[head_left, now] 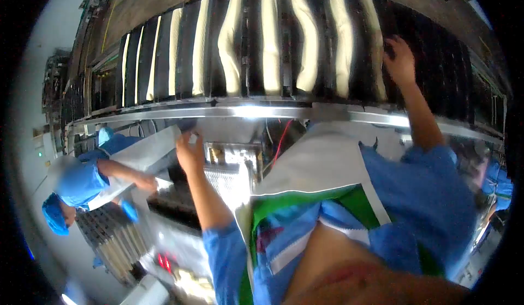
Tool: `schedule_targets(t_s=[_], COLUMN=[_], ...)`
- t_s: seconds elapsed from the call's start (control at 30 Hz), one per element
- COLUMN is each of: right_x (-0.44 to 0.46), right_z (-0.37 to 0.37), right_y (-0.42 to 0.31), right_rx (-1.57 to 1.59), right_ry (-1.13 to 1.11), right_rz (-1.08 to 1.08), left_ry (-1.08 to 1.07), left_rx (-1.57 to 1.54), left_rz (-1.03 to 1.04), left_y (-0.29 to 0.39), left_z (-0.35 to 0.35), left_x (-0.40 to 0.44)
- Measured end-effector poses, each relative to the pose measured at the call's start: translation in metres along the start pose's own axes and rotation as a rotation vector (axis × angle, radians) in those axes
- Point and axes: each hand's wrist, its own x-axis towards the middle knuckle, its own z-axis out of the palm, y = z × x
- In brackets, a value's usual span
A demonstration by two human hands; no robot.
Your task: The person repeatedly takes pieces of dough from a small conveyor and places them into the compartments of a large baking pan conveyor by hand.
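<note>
Long pale, soft-looking strips (270, 43) lie side by side, each in its own slot of a black slatted conveyor or rack (284, 81). Some run straight; others are wavy. My right hand (401, 62) is over the rack beside the rightmost strip (374, 45), fingers apart and bent toward its edge; whether they touch it I cannot tell. On the near side of the metal rail (245, 111), my left hand (190, 151) is raised with its fingers loosely curved and apart, and nothing shows in it.
A co-worker in blue (82, 182) with a pale apron works at the left by a dark machine part (172, 196). Bright metal equipment (232, 176) and a red cable (281, 141) sit below the rail. Another person in blue (496, 182) shows at the far right.
</note>
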Motion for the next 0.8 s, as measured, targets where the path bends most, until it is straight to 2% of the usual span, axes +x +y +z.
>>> schedule_targets(t_s=[0.07,0.1,0.13,0.17,0.2,0.23,0.27,0.3,0.33,0.37,0.4,0.43,0.47,0.53,0.57,0.6,0.67,0.77,0.8], right_x=[-0.008,-0.015,-0.022,-0.030,-0.037,-0.043,-0.044,-0.048,-0.049,-0.050,-0.047,-0.043,-0.030,-0.016,-0.009,0.000,0.002,0.005,0.032], right_z=[-0.016,-0.019,-0.026,-0.032,-0.030,-0.020,-0.009,0.005,0.023,0.040,0.055,0.065,0.066,0.081,0.121,0.124,0.111,0.092,0.105], right_y=[0.025,0.029,0.033,0.037,0.047,0.060,0.073,0.092,0.110,0.127,0.144,0.154,0.147,0.170,0.224,0.219,0.206,0.177,0.128], right_rx=[-0.182,-0.188,-0.243,-0.297,-0.304,-0.252,-0.191,-0.240,-0.264,-0.279,-0.279,-0.280,-0.189,-0.716,-0.777,-0.755,-0.730,-0.708,-0.715], right_ry=[-0.045,-0.037,-0.081,-0.126,-0.121,-0.229,-0.339,-0.463,-0.482,-0.458,-0.429,-0.412,-0.392,-0.559,-0.234,-0.205,-0.231,-0.308,-0.310], right_rz=[0.208,0.214,0.364,0.512,0.509,0.584,0.640,0.508,0.372,0.233,0.117,0.020,0.100,-0.353,-0.711,-0.778,-0.776,-0.751,-0.812], left_ry=[0.038,0.093,0.145,0.175,0.207,0.114,0.109,0.105,0.019,0.208,0.219,0.223,0.221,0.252,0.249,0.244,0.377,0.448,0.491], left_rx=[-0.079,0.014,0.101,0.056,0.015,0.080,0.019,-0.042,0.143,0.019,0.077,0.015,0.016,0.028,-0.035,-0.100,-0.105,-0.071,-0.028], left_rz=[-0.177,-0.209,-0.241,-0.388,-0.541,-0.582,-0.591,-0.601,-0.702,-0.602,-0.721,-0.673,-0.792,-0.754,-0.799,-0.828,-0.776,-0.808,-0.801], left_y=[-0.028,-0.058,-0.086,-0.104,-0.110,-0.100,-0.115,-0.130,-0.125,-0.139,-0.127,-0.099,-0.094,-0.118,-0.114,-0.101,-0.086,-0.057,-0.088], left_z=[-0.010,-0.006,0.000,0.002,0.005,0.001,0.003,0.005,0.004,0.012,0.007,-0.012,-0.016,0.001,-0.008,-0.010,-0.002,-0.005,-0.007], left_x=[-0.050,-0.083,-0.116,-0.148,-0.176,-0.193,-0.216,-0.240,-0.249,-0.271,-0.273,-0.266,-0.268,-0.278,-0.275,-0.276,-0.295,-0.327,-0.320])
